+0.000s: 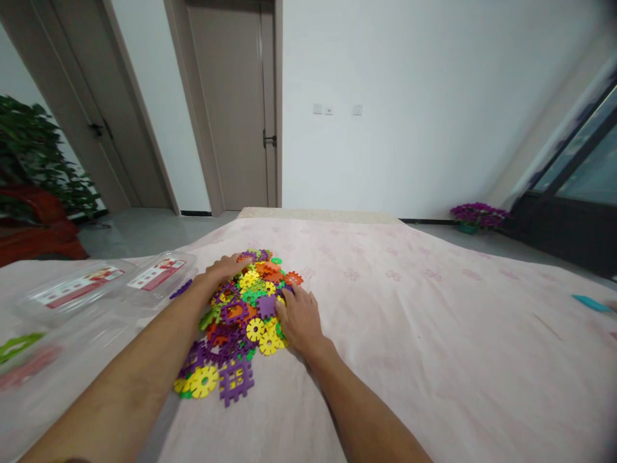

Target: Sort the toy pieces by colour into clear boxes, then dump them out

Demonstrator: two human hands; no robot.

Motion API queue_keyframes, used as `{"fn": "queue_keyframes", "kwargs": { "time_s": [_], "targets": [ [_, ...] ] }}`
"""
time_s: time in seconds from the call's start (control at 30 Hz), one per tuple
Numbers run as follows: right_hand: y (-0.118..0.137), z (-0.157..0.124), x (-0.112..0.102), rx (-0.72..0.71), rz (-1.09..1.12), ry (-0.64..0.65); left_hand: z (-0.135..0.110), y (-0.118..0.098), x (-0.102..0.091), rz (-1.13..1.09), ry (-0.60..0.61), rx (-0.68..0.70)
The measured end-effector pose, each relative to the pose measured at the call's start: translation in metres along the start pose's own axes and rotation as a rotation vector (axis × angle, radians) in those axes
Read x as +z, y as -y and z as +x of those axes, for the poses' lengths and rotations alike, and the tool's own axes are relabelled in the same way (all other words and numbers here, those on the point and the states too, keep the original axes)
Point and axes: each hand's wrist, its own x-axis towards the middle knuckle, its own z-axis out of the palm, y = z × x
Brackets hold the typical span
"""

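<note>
A heap of plastic interlocking pieces (226, 344) in purple, yellow, orange and green lies on the bed-like surface in front of me. Yellow notched discs (268, 342) show on its right side, and a purple square window-shaped piece (236, 381) lies at its near edge. My left hand (225, 269) rests along the far left of the heap, fingers stretched over it. Against the right side lies my right hand (303, 318), its thumb apart from the fingers and touching the pieces; its fingertips are partly hidden. Neither hand visibly grips a piece.
Clear plastic boxes (113, 315) with labels stand at the left, a green piece (20, 347) among them. A pink patterned sheet (409, 334) covers the surface. A light-blue object (590, 302) lies at the far right edge, beside part of what looks like a hand.
</note>
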Motion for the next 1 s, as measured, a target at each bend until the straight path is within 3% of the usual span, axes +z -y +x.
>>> {"fn": "queue_keyframes", "kwargs": {
  "time_s": [0.2,0.5,0.6,0.73,0.87,1.0],
  "targets": [
    [0.0,0.002,0.003,-0.013,0.011,-0.012,-0.008,0.006,0.002,-0.057,0.103,-0.023],
    [0.0,0.002,0.003,-0.02,0.01,-0.043,-0.042,0.005,-0.007,-0.274,0.125,0.104],
    [-0.001,0.003,0.002,-0.013,0.018,-0.036,-0.057,-0.007,-0.014,-0.374,0.14,0.152],
    [-0.004,0.005,0.002,-0.021,0.035,-0.021,-0.074,-0.033,-0.027,-0.511,0.257,0.243],
    [-0.006,0.005,0.002,-0.026,0.036,-0.026,-0.061,-0.053,-0.031,-0.582,0.156,0.269],
    [-0.006,0.004,0.002,-0.037,0.047,-0.029,-0.022,-0.058,-0.018,-0.229,0.025,0.172]
  ]
}}
